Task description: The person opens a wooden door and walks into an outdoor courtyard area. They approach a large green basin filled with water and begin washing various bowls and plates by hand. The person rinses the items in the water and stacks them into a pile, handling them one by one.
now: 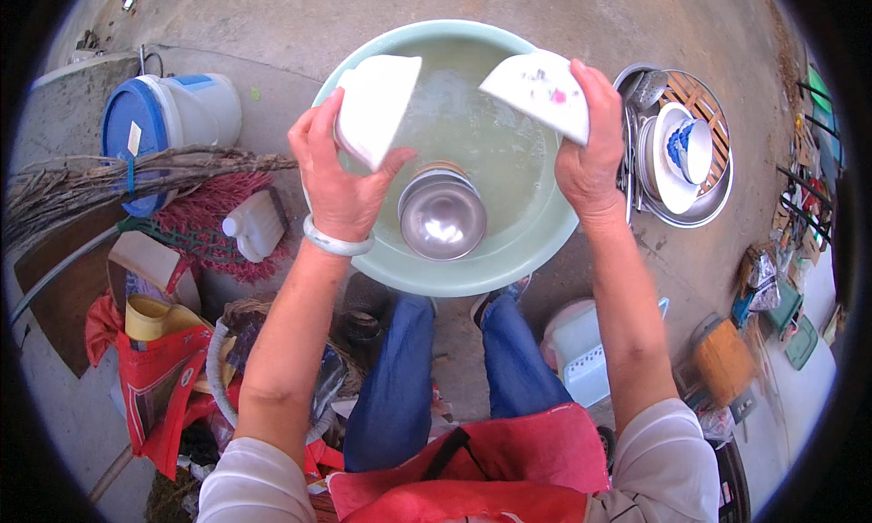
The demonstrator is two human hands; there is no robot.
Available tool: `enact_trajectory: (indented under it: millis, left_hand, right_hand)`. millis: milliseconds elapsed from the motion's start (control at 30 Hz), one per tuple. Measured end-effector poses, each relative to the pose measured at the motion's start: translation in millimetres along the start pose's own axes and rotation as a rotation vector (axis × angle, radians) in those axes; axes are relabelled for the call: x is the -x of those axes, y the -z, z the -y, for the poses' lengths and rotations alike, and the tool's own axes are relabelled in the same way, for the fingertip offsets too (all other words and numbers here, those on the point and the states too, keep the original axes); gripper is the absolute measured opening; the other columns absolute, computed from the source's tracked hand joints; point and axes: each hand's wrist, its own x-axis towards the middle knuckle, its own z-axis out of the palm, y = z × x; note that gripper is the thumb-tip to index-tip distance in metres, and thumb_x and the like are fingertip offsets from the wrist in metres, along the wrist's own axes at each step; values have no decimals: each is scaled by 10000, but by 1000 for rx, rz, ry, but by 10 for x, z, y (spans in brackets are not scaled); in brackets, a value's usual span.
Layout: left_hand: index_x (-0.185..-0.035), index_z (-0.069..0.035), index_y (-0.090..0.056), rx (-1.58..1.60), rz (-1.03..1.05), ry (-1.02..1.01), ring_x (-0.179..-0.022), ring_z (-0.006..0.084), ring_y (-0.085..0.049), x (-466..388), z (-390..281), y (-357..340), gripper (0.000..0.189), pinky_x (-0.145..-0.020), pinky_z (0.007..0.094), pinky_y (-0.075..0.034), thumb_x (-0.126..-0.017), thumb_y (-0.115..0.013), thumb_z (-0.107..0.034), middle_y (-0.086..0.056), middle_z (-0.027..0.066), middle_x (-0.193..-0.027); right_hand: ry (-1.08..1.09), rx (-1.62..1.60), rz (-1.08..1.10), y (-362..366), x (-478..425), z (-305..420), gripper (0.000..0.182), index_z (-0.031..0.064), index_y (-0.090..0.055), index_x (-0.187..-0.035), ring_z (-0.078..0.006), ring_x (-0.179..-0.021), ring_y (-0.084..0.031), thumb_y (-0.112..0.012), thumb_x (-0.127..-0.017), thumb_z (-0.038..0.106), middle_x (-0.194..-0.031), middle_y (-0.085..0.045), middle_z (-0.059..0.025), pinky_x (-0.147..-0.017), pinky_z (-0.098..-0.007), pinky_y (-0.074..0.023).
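Note:
My left hand [344, 162], with a pale bangle at its wrist, grips a white bowl [379, 107] tilted on its side over the left part of a pale green basin [477, 282]. In my right hand [591, 141] is another white bowl [538, 90] with a flower pattern, also tipped, above the basin's right side. The two bowls are apart. Cloudy water [490, 141] fills the basin. Between my hands and nearer to me, a shiny metal bowl [443, 220] sits in the basin against other stacked bowls, which it partly hides.
Right of the basin, a metal pan [715, 206] holds white dishes, a blue-patterned bowl [689, 152] and a slatted wooden piece [695, 101]. To the left are a blue-lidded bucket [139, 131], dry stalks [150, 172] and a plastic jug [255, 227]. A light blue plastic basket [586, 376] lies near my right knee.

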Motion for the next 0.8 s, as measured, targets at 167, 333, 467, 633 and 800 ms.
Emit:
enact_trajectory:
  millis: [167, 333, 467, 633, 800]
  left_hand:
    - [-1358, -8, -333, 812, 152, 683, -1170, 235, -468, 183, 202, -145, 844, -1013, 350, -387, -725, -803, -312, -447, 146, -1286]
    - [-1363, -32, -338, 923, 260, 788, -1148, 207, -491, 397, 178, -209, 925, -921, 321, -458, -692, -785, -484, -480, 100, -1266]
    - [-1374, -46, -326, 943, 329, 814, -1159, 214, -494, 431, 192, -197, 946, -893, 336, -485, -686, -772, -517, -468, 101, -1280]
    - [-1386, -48, -300, 1203, 359, 887, -1184, 238, -485, 367, 57, -159, 911, -922, 381, -480, -726, -762, -472, -444, 110, -1307]
    - [-1381, -41, -308, 1218, 375, 925, -1185, 252, -493, 285, 96, -198, 652, -919, 395, -484, -833, -630, -189, -447, 133, -1312]
  right_hand:
    - [-792, -615, -15, -200, 201, 340, 418, 2, -455, -1278, -199, -1113, -523, -427, -861, -13, -1199, -541, -157, -964, -321, -404]
    - [-895, -658, 181, -412, 312, 502, 368, -14, -480, -1246, -235, -1012, -594, -447, -889, 68, -1062, -616, -172, -904, -331, -449]
    - [-870, -640, 304, -521, 317, 497, 367, -5, -498, -1245, -274, -1018, -605, -444, -900, 105, -1084, -618, -200, -903, -345, -452]
    - [-833, -683, 443, -579, 335, 430, 402, 9, -484, -1280, -322, -1050, -595, -433, -905, 147, -1110, -609, -223, -925, -370, -442]
    - [-759, -582, 569, -675, 209, 383, 443, 30, -455, -1317, -362, -1054, -589, -441, -913, 212, -1095, -613, -235, -927, -386, -441]
